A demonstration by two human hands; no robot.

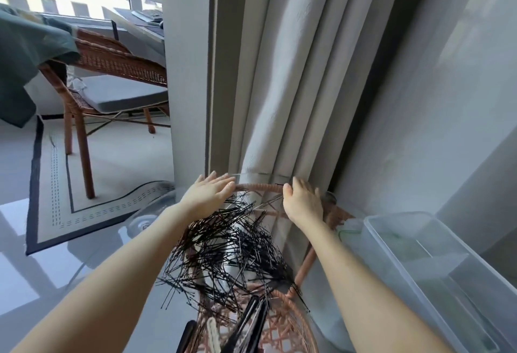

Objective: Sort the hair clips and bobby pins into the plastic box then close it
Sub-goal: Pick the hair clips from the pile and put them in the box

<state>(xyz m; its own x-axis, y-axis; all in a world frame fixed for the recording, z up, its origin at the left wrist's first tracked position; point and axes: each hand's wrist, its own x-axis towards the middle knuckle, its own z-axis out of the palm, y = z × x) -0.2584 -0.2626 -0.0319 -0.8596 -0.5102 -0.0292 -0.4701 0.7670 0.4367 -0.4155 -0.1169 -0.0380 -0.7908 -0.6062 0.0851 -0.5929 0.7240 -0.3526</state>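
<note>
A big heap of black bobby pins (235, 252) lies spread on a round glass tabletop (156, 212) over a rattan frame. Black hair clips (249, 324) lie at the near edge of the heap. My left hand (208, 197) rests flat, fingers apart, at the far left of the pile. My right hand (303, 201) lies palm down at the far right of the pile by the table's far rim, fingers loosely curved; I see nothing held in it. The clear plastic box (436, 274) stands open at the right.
Grey curtains (279, 87) hang right behind the table. A rattan chair (112, 73) with a grey cushion stands at the far left on a bordered rug (56, 190). A wall runs along the right behind the box.
</note>
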